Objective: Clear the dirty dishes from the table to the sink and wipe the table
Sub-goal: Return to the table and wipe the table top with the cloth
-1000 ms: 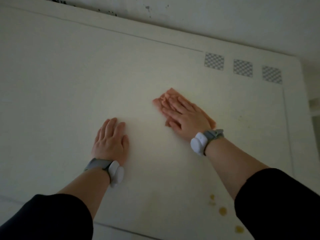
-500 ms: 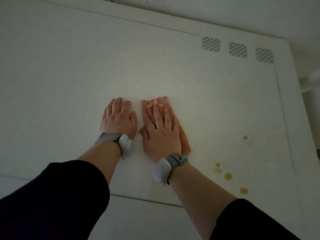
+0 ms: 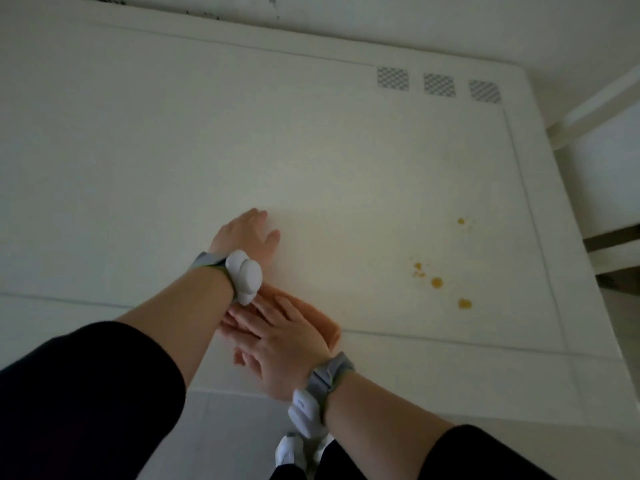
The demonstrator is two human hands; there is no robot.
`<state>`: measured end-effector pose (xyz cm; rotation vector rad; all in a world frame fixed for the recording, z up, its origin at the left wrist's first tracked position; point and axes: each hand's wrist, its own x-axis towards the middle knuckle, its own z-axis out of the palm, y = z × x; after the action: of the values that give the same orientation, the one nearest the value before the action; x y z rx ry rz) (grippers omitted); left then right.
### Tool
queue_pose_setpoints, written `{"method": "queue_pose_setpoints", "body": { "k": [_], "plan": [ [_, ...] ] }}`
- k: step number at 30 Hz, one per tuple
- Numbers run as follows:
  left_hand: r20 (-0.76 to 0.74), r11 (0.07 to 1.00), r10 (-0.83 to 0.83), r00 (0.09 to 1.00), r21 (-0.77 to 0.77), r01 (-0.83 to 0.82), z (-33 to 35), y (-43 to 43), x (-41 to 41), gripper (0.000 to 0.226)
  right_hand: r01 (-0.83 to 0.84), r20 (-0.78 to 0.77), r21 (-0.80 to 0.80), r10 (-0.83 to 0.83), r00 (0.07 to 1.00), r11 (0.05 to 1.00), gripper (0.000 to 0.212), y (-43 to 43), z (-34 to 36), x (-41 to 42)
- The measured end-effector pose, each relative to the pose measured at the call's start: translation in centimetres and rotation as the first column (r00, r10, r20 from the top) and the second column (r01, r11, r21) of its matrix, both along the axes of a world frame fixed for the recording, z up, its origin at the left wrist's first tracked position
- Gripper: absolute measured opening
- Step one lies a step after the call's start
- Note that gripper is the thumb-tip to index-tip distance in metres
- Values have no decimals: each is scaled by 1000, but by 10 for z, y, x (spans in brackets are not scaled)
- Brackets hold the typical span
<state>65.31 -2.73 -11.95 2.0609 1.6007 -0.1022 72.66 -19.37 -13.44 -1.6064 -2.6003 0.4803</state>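
Fingers [image 3: 273, 315] of the right hand [image 3: 287, 344] lie straight and together, pressed flat on a peach-orange cloth [image 3: 323, 323]. They grasp nothing, and their tips are hidden under the left wrist. Most of the cloth is covered by that hand, so only its right side and a strip of its far edge show. It lies on the white table [image 3: 173, 150], and its near end is out of sight under the hand.

Just beyond the cloth, the left hand [image 3: 247, 237] rests palm down on the bare tabletop with its fingers stretched out and relaxed. It is seen from behind, so the fingers are hard to tell apart.

To the right of the cloth, well apart from it, are several yellow spots [image 3: 437, 282]. Far beyond the cloth and to its right, three checkered markers [image 3: 439, 85] sit in a row near the table's far corner.

Each wrist wears a grey band with a white device [image 3: 243, 276], and both black sleeves [image 3: 86, 393] are cut off by the frame. On the near side of the cloth, a white shoe [image 3: 289, 452] shows partly between the arms.
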Motion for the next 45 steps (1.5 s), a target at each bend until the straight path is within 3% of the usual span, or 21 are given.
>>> {"method": "queue_pose_setpoints", "body": {
  "k": [3,6,8,10,12,14,16,20,22,28,34,39,45],
  "plan": [
    [5,1000,-11,1000,27,11,4,-22,-5,58,-55,35,13,55,998,998,56,-13,-2,32],
    [18,1000,-10,1000,10,9,9,-40,-16,55,210,66,81,-216,974,974,57,-21,-3,63],
    [13,1000,5,1000,-13,-5,14,-51,-27,53,487,63,59,-490,869,871,62,-21,-2,78],
    [12,999,16,1000,-28,-16,16,-63,-41,51,708,70,23,-707,704,706,62,-13,-2,82],
    [15,999,23,1000,-42,-23,14,-72,-47,50,837,78,-37,-833,547,546,59,2,-3,78],
    [17,997,44,999,-59,-43,14,-82,-52,50,882,79,-102,-880,468,460,62,8,-1,59],
    [22,996,49,999,-77,-47,12,-87,-47,51,833,72,-103,-831,551,543,65,2,-3,42],
    [12,997,2,1000,-74,-2,11,-91,-21,54,478,70,5,-477,876,878,65,-35,4,41],
    [7,995,-48,999,-90,48,12,-94,1,55,331,103,48,-334,937,942,62,-53,5,65],
    [5,977,-161,987,-139,160,19,-104,62,59,226,187,53,-232,955,973,60,-89,8,140],
    [14,974,-180,984,-136,180,20,-88,118,61,93,237,26,-97,967,995,52,-72,9,195],
    [27,993,-89,996,-79,91,7,-62,156,62,92,232,-1,-90,969,996,53,-30,10,239],
    [115,990,129,985,46,-135,-7,-25,193,64,18,175,53,-27,984,998,51,25,5,286]
  ]
}}
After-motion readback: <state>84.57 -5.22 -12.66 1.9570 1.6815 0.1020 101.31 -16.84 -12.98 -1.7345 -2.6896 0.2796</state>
